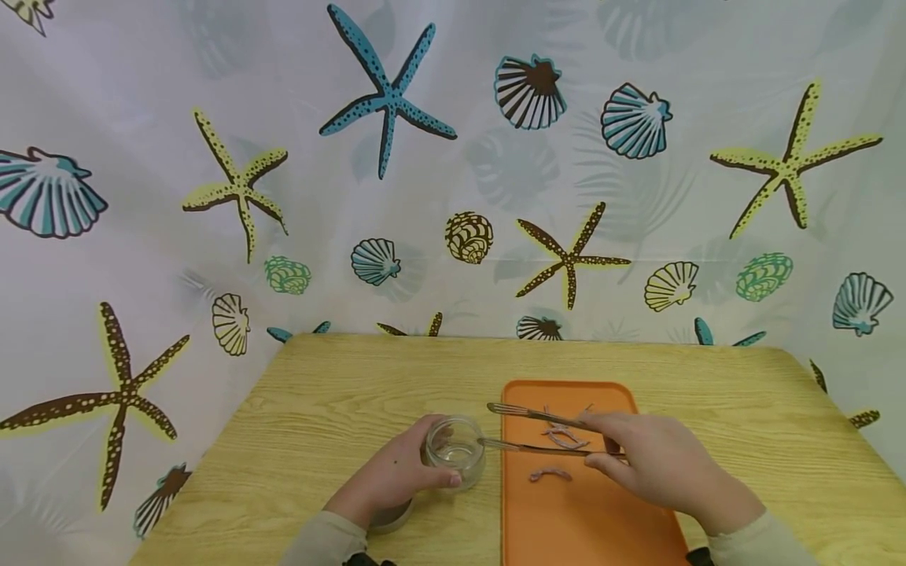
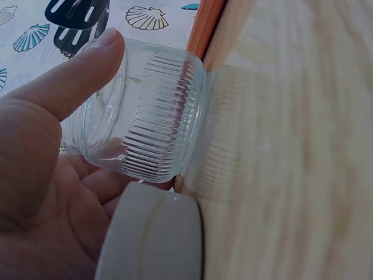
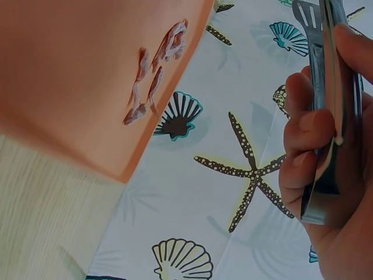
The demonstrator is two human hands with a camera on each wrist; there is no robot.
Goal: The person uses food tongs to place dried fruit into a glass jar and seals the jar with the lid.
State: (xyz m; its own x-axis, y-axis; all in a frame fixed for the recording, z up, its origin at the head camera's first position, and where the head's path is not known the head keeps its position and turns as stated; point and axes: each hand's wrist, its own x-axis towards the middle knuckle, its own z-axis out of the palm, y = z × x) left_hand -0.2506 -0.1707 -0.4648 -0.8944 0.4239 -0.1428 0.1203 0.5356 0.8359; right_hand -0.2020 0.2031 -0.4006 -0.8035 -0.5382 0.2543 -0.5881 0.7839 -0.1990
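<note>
My left hand (image 1: 406, 465) grips a small clear glass jar (image 1: 467, 469), thumb on the near side and fingers behind it. The jar has ribbed sides (image 2: 154, 119) and stands upright on the table, with no lid on its mouth. In my right hand (image 1: 654, 460) is a pair of metal tongs (image 1: 541, 450), their arms spread apart. One slotted tip reaches the jar's rim; the other hangs higher, right of the jar. Nothing shows between the tips. Below the tongs, several thin purplish-pink strips (image 1: 550, 475) lie on an orange tray (image 1: 566, 519).
A grey, round, low object (image 1: 391, 519) sits beside my left wrist, partly hidden by it. The wood-grain table (image 1: 396, 369) ends at a hanging cloth (image 1: 425, 204) printed with shells and starfish. The tray's left edge runs close to the jar.
</note>
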